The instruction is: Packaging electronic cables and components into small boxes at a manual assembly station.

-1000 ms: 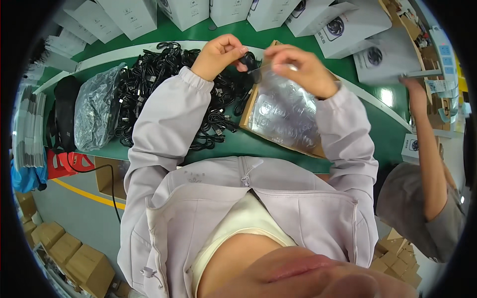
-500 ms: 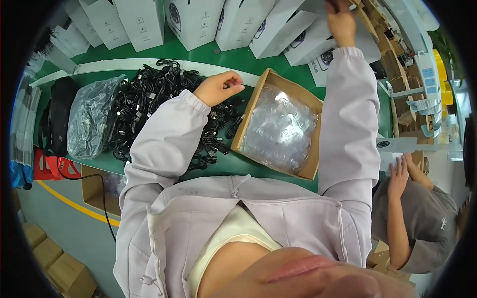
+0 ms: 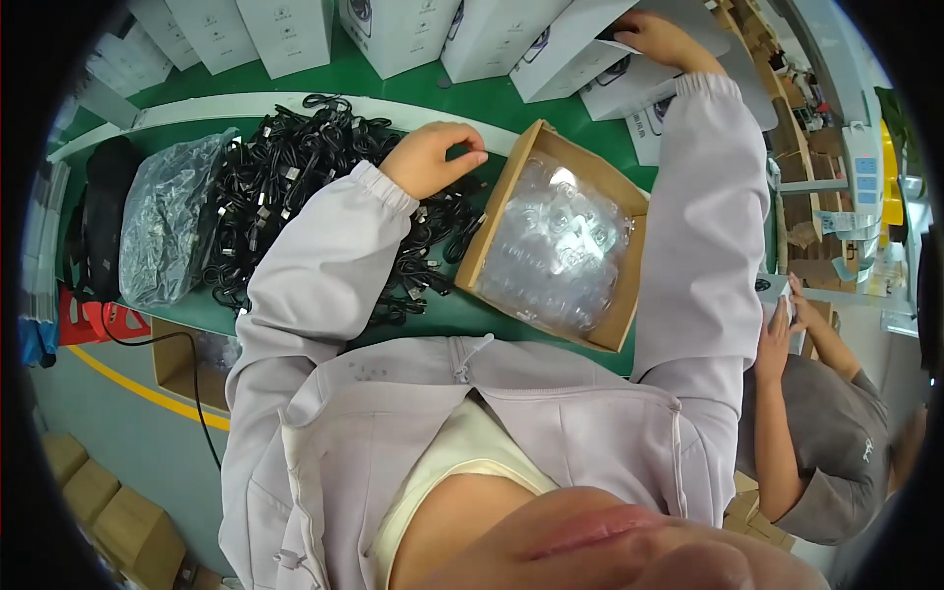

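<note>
My right hand (image 3: pixel 657 39) reaches to the back right. Its fingers close over the top edge of a white carton (image 3: pixel 575 61) that stands in the row at the back. My left hand (image 3: pixel 433 157) hovers over the edge of a heap of black cables (image 3: pixel 290 172). Its fingers are curled in towards the thumb, and nothing shows between them. Just right of that hand, an open cardboard box (image 3: pixel 629 285) holds clear plastic packets (image 3: pixel 556 246).
More white cartons (image 3: pixel 285 34) line the back of the green table (image 3: pixel 447 320). At left lie a clear plastic bag (image 3: pixel 162 226) and a black pouch (image 3: pixel 106 216). A co-worker (image 3: pixel 821 442) sits at the right. Cardboard boxes (image 3: pixel 123 531) stand on the floor.
My right hand has moved left and down onto the white carton's top edge. The left hand stays over the cables, its fingertips now closer to the thumb. The view has shifted slightly.
</note>
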The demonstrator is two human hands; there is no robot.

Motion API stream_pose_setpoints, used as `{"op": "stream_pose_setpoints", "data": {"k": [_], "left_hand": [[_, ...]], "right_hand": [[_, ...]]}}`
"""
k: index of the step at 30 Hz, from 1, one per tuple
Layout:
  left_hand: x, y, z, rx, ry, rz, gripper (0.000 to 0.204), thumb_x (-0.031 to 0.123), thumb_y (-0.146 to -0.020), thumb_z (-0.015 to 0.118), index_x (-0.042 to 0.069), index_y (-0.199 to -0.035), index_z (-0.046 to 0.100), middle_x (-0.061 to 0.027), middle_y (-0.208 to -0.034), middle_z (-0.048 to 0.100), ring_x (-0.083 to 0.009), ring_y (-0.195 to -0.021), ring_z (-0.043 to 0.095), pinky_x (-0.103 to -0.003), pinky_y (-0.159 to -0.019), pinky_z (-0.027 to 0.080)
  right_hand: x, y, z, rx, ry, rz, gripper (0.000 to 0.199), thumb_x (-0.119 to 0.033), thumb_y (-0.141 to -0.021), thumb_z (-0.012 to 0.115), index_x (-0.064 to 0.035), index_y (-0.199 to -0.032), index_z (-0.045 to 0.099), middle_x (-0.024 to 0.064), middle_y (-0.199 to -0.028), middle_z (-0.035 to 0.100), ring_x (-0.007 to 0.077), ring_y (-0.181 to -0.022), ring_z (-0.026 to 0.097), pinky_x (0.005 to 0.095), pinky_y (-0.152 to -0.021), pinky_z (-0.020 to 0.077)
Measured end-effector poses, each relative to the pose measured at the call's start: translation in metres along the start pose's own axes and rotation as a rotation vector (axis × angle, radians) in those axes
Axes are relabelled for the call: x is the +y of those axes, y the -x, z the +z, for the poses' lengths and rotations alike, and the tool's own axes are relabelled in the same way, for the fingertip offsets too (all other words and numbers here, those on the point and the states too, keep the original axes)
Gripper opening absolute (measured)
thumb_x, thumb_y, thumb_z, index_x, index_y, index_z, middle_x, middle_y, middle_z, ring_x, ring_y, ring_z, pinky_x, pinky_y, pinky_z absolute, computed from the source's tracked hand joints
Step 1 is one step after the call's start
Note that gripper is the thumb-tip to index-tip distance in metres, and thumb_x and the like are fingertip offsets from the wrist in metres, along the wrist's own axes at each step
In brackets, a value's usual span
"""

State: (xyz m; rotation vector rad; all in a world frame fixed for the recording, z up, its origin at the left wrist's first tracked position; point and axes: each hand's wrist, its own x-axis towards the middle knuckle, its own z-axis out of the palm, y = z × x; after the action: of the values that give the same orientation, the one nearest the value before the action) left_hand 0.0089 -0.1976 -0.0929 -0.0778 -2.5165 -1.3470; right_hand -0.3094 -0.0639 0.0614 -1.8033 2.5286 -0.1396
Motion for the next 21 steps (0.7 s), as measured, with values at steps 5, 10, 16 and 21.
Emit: {"op": "stream_pose_setpoints", "data": {"k": [5, 10, 16, 21], "left_hand": [[-0.008, -0.017, 0.005, 0.239, -0.084, 0.105, 0.019, 0.021, -0.077, 0.06, 0.005, -0.086, 0.056, -0.0078, -0.083, 0.059, -0.0258, -0.079, 0.055, -0.032, -0.07, 0.043], [-0.026, 0.009, -0.004, 0.226, -0.42, 0.014, 0.025, 0.029, -0.076, 0.062, 0.007, -0.086, 0.059, -0.0049, -0.084, 0.059, -0.0237, -0.086, 0.054, -0.034, -0.074, 0.042], [-0.002, 0.01, 0.002, -0.274, -0.564, 0.025, 0.038, 0.046, -0.07, 0.061, 0.008, -0.074, 0.063, -0.0046, -0.083, 0.06, -0.0216, -0.095, 0.051, -0.045, -0.092, 0.032], [0.008, 0.009, 0.009, -0.29, -0.52, 0.079, 0.035, 0.042, -0.071, 0.061, 0.008, -0.064, 0.059, -0.0031, -0.083, 0.059, -0.0199, -0.101, 0.048, -0.05, -0.1, 0.017]], "right_hand": [[0.04, -0.001, 0.015, -0.14, -0.001, 0.12, 0.029, -0.022, -0.081, 0.052, -0.0028, -0.103, 0.054, 0.0158, -0.096, 0.059, 0.0294, -0.088, 0.054, 0.0334, -0.078, 0.042], [-0.078, 0.03, -0.004, 0.165, 0.113, 0.087, 0.03, -0.023, -0.08, 0.05, -0.0009, -0.099, 0.056, 0.02, -0.095, 0.059, 0.0347, -0.09, 0.054, 0.0377, -0.078, 0.0423], [-0.139, 0.118, 0.04, 0.117, -0.236, 0.224, 0.028, -0.023, -0.077, 0.06, -0.0038, -0.097, 0.058, 0.0113, -0.092, 0.061, 0.0198, -0.081, 0.059, 0.0288, -0.072, 0.0447], [-0.134, 0.126, 0.14, 0.14, 0.001, -0.088, 0.033, -0.026, -0.074, 0.062, -0.002, -0.097, 0.057, 0.0125, -0.086, 0.061, 0.0268, -0.074, 0.059, 0.0339, -0.064, 0.0452]]}}
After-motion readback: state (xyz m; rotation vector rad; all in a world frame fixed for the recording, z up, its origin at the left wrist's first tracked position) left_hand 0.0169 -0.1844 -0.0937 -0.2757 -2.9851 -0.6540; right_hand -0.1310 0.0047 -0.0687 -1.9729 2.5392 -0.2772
